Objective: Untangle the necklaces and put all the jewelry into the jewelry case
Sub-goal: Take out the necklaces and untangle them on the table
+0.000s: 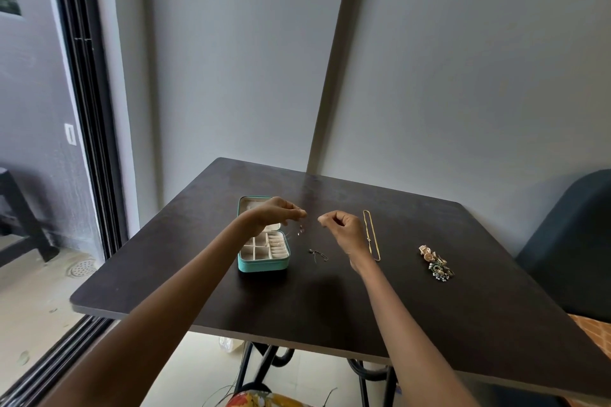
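Observation:
A teal jewelry case (263, 264) lies open on the dark table (330, 301), its cream compartments showing. My left hand (277, 212) is raised above the case and pinches a thin necklace (301, 230) with a small pendant dangling below the fingertips. My right hand (342, 227) is raised beside it, fingers curled, pinching what looks like the other end of that fine chain. Between the hands a small dark chain piece (318, 254) lies on the table. A gold necklace (372, 235) lies straight, just right of my right hand. A heap of earrings and beaded pieces (436, 264) sits further right.
The table stands against a grey wall. A dark chair (568, 241) is at the right edge. A sliding door frame (89, 129) runs along the left. Table legs and cables show beneath the near edge.

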The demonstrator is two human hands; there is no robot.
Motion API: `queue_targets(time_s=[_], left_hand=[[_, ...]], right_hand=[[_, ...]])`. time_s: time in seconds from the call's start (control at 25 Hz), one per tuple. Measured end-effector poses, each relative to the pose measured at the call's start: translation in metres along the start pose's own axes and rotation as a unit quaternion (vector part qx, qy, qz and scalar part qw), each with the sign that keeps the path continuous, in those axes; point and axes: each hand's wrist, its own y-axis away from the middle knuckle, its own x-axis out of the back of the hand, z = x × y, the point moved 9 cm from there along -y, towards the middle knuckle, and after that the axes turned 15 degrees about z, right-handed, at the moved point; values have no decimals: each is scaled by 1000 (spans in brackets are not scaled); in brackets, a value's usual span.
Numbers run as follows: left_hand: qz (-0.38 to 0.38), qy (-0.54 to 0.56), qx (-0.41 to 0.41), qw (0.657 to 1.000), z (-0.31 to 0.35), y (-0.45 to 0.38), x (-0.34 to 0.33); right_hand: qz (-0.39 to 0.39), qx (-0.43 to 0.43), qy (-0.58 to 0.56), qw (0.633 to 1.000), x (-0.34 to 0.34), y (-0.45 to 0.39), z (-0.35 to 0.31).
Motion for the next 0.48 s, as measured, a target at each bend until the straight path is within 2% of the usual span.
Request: queue_targets(time_s=[0.24,0.48], left_hand=[[4,13,-6,1000,7,1,2],[7,-1,-8,1000,10,3,2]], right_hand=[[-26,27,3,999,-11,2,-11],[-23,44,53,997,-15,-3,-16]])
